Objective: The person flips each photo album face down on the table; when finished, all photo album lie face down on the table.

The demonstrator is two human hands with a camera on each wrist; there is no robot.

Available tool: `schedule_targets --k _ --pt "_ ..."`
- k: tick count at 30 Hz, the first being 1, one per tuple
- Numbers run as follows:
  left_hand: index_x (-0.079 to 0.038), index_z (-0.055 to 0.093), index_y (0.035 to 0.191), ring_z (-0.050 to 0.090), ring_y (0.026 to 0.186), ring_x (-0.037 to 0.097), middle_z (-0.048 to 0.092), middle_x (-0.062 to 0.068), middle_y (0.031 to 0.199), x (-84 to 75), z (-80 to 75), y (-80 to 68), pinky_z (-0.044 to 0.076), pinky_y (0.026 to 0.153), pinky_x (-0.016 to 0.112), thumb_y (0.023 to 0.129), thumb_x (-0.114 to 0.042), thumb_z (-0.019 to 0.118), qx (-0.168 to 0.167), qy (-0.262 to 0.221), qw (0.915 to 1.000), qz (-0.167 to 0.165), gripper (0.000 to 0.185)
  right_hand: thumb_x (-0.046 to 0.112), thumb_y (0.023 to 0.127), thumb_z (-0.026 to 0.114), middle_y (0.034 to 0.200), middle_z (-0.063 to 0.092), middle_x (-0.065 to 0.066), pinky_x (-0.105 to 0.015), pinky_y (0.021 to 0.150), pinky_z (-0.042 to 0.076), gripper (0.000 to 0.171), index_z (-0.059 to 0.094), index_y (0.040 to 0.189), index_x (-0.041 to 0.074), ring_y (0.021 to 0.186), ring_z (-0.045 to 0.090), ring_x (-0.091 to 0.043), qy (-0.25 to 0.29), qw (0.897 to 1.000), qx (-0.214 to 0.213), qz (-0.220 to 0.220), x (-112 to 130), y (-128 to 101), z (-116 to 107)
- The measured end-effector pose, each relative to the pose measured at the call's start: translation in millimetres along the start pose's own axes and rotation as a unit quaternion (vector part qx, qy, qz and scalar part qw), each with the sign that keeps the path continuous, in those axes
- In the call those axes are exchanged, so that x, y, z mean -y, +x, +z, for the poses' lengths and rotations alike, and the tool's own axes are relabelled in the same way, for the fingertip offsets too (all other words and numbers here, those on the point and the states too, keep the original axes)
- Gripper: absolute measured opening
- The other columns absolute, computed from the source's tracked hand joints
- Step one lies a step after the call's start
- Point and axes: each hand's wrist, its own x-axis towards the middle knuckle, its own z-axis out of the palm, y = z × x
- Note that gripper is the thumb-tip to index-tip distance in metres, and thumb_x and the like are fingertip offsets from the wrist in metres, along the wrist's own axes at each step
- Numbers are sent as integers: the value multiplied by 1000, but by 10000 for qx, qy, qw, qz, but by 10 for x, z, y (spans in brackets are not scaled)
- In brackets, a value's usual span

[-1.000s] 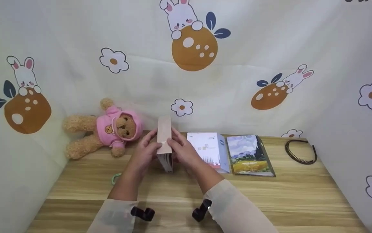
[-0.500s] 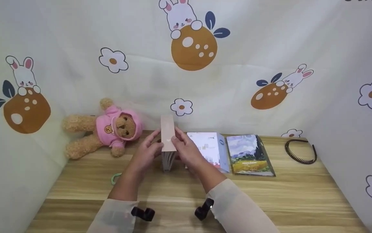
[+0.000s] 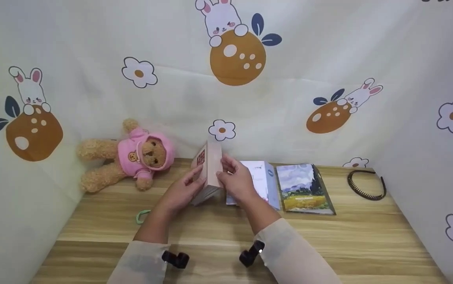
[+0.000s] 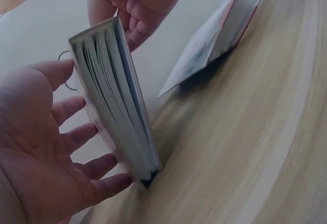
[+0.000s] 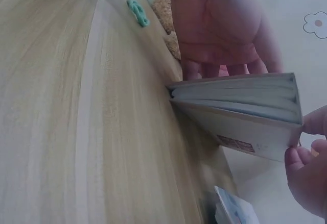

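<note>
That pinkish paperback book [image 3: 210, 170] stands tilted on the counter [image 3: 329, 236] mid-frame, left hand [image 3: 183, 191] flat against one cover, right hand [image 3: 239, 182] pinching its top edge; looks light and floppy, so best held by the spine.

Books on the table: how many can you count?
3: a pink book standing on edge between both hands, a white book beside it, a landscape-cover book further right. None seem hidden.

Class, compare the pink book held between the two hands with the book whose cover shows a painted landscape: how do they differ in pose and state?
The pink book stands tilted on one edge; the landscape book lies flat. The left hand and right hand touch the pink book; nothing touches the landscape book. Both rest on the wooden table.
</note>
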Motion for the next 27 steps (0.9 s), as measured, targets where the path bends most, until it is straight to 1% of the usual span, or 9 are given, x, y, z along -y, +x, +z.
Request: schedule_targets --k 2,6,9,12,14,19,22,27 --pt "-24 51 161 47 151 36 37 13 174 9 0 11 39 126 54 106 -39 66 -79 191 9998 12 59 5 98 68 158 59 -15 -44 122 48 63 49 159 3 148 56 -32 52 9998 113 140 -34 -5 -6" --pt "-17 54 159 30 164 39 34 12 176 29 -9 31 29 133 57 106 -36 64 -128 498 9986 -94 58 1 101 61 164 51 -19 -46 128 41 63 42 162 0 155 48 -34 239 9983 358 396 -125 -17 -16" --pt "-11 53 158 24 166 39 32 13 177 37 -16 39 24 135 57 106 -35 61 -46 598 9979 -235 58 -2 102 54 167 46 -22 -48 131 36 63 38 163 -1 158 42 -36 363 9966 514 531 -197 -19 -21" --pt "-6 52 158 20 167 39 30 14 177 39 -21 44 19 136 56 107 -35 59 55 707 9971 -269 59 -2 104 50 169 41 -23 -49 132 32 63 34 165 -2 161 37 -37 378 9948 698 639 -250 -12 -24" --pt "-4 52 157 16 167 42 31 15 177 44 -26 41 15 137 58 107 -35 59 68 842 9962 -229 60 0 105 49 171 37 -24 -50 133 31 64 30 166 -2 162 33 -37 368 9932 855 701 -268 -7 -23" --pt "-3 52 157 5 167 47 31 13 177 59 -29 31 5 137 62 106 -39 59 100 1160 9930 -219 63 4 107 50 174 32 -23 -50 133 29 67 24 169 0 164 29 -36 304 9898 1119 832 -283 -21 -32" --pt "-4 52 158 3 168 45 29 11 178 57 -23 32 3 137 62 106 -42 59 158 1260 9915 -267 65 5 107 50 173 34 -22 -50 134 28 67 25 169 2 164 30 -37 290 9897 1123 839 -289 -30 -52" --pt "-6 50 159 4 168 44 29 11 178 50 -12 48 2 137 63 106 -44 57 199 1572 9871 -234 66 6 107 50 174 34 -21 -49 133 30 65 27 168 2 163 34 -36 430 9897 1129 764 -253 -66 -101"
